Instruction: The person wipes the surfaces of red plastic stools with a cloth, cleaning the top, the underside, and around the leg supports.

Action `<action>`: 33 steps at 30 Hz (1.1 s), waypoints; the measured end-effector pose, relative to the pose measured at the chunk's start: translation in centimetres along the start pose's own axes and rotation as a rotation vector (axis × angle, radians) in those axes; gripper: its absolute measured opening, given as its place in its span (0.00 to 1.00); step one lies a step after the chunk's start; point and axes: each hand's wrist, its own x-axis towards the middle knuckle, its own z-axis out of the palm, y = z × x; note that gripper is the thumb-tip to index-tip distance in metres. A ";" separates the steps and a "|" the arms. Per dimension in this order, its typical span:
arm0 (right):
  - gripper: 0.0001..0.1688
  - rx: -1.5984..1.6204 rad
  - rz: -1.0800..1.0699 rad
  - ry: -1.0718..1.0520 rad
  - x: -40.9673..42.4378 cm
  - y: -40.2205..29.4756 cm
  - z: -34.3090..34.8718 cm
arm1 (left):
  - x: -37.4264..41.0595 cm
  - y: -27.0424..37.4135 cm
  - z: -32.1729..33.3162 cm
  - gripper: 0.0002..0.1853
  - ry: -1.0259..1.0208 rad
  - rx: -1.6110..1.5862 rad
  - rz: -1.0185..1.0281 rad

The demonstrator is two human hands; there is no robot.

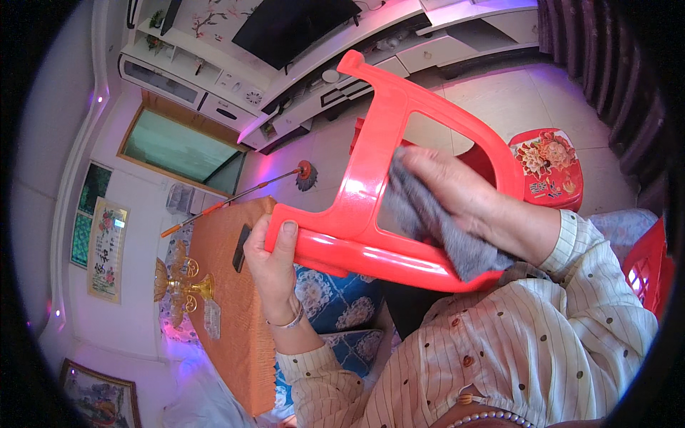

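A red plastic stool (pixel 356 200) is held up on its side before my body, its legs and a side opening facing the camera. My left hand (pixel 270 254) grips the end of one leg, thumb on top. In my right hand (pixel 449 187) is a grey cloth (pixel 428 222), bunched under the fingers. The cloth lies against the inner edge of the stool's opening and drapes over the lower leg. My right fingertips are partly hidden behind the cloth and the frame.
A second red stool (pixel 551 171) with a flower-printed seat stands on the tiled floor to the right. At left is a table with an orange cloth (pixel 235 321), bearing a dark phone-like object (pixel 241 249) and a gold ornament (pixel 187 286). A long-handled brush (pixel 305 176) lies beyond.
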 end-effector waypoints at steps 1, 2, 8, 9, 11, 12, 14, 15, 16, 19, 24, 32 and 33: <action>0.15 0.001 0.022 -0.088 0.0 0.8 0.1 | 0.0 -0.1 0.0 0.12 0.006 -0.008 -0.006; 0.16 -0.085 0.041 -0.081 0.2 1.7 -0.2 | 0.0 -0.2 0.0 0.11 0.012 -0.017 -0.012; 0.15 -0.349 0.134 -0.109 -0.4 2.9 0.5 | -0.6 -0.6 -0.3 0.11 0.048 0.014 -0.036; 0.15 -0.458 0.119 -0.121 -0.4 2.9 0.4 | -0.7 -0.7 -0.4 0.10 0.043 0.014 -0.038; 0.16 -0.676 0.088 -0.146 -0.4 2.8 0.1 | -1.0 -0.6 -0.3 0.10 0.057 0.061 -0.028; 0.15 -0.899 0.022 -0.251 -0.7 2.0 0.2 | -1.1 -0.4 -0.2 0.10 0.068 0.083 -0.022; 0.13 -1.349 -0.121 -0.475 -2.0 -0.8 0.6 | -1.5 0.2 -0.4 0.10 0.024 0.126 -0.006; 0.13 -1.385 -0.196 -0.439 -2.6 -1.9 0.7 | -1.7 0.7 -0.5 0.09 0.008 0.154 0.003; 0.13 -1.422 -0.265 -0.394 -3.4 -2.9 0.8 | -1.9 1.2 -0.2 0.09 -0.001 0.177 0.002; 0.13 -1.278 -0.475 -0.067 -5.3 -5.1 2.2 | -1.9 2.6 1.0 0.09 -0.027 0.219 0.013; 0.17 -1.711 -1.094 -0.422 -3.9 -1.6 3.9 | -1.4 4.4 2.7 0.08 -0.118 0.240 0.032; 0.13 -1.841 -1.402 0.193 0.6 -7.6 -1.3 | -1.7 3.9 2.4 0.13 -0.185 0.122 0.083; 0.12 -1.836 -1.476 0.237 1.1 -8.4 -1.6 | -1.5 3.7 2.4 0.14 -0.194 0.152 0.120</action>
